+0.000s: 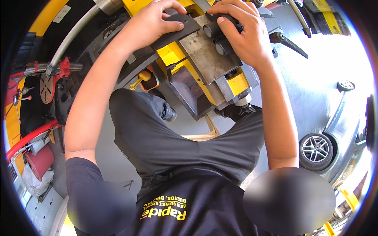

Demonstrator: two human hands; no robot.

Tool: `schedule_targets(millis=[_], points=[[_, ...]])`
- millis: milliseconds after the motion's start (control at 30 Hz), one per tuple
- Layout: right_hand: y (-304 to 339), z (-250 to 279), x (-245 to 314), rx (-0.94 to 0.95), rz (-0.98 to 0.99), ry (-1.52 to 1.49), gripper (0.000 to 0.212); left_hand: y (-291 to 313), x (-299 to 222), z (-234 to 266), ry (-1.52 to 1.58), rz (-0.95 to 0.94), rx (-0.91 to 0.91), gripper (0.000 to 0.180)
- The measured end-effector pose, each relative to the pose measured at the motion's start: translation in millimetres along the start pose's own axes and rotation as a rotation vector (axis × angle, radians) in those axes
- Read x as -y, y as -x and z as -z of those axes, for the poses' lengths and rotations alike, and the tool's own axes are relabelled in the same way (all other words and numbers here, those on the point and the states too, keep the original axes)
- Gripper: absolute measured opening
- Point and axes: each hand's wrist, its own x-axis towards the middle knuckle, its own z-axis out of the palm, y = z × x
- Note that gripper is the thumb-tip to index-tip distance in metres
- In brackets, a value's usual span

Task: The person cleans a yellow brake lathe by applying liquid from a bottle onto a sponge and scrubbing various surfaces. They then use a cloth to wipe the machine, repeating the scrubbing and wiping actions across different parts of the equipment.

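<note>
In front of me stands a yellow and bare-metal workshop machine with a flat steel slide plate (206,59). My left hand (155,21) is on a dark flat bar (183,28) at the machine's upper left, its thumb on top and its forefinger curved above; the other fingers are mostly hidden. My right hand (246,33) curls over a black block with two round black knobs on the steel plate. Its thumb lies by the upper knob (211,29), and the lower knob (221,48) shows below it.
A black lever handle (289,43) juts out right of my right hand. Below the machine hangs a dark tray (189,88), with a yellow-handled tool (140,78) beside it. A curved pipe (73,35) rises at left. A car wheel (316,151) stands at right.
</note>
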Motion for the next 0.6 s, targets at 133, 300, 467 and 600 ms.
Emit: schedule_targets(millis=[133, 300, 467, 600], points=[[0.7, -0.9, -3.4, -0.007, -0.002, -0.029, 0.024, -5.3, -6.9, 6.9, -0.032, 0.131, -0.037, 0.046], [1.6, -1.4, -3.5, -0.01, -0.009, -0.04, 0.024, -2.7, -1.7, 0.1, 0.126, -0.048, -0.072, 0.04], [1.8, -0.5, -4.0, -0.017, -0.01, -0.03, 0.025, 6.6, -6.4, -18.6, -0.094, -0.208, -0.052, 0.038], [-1.9, 8.2, 15.5, 0.009, -0.058, -0.008, 0.024, 16.1, 6.5, -38.3, -0.429, -0.441, -0.266, 0.026]])
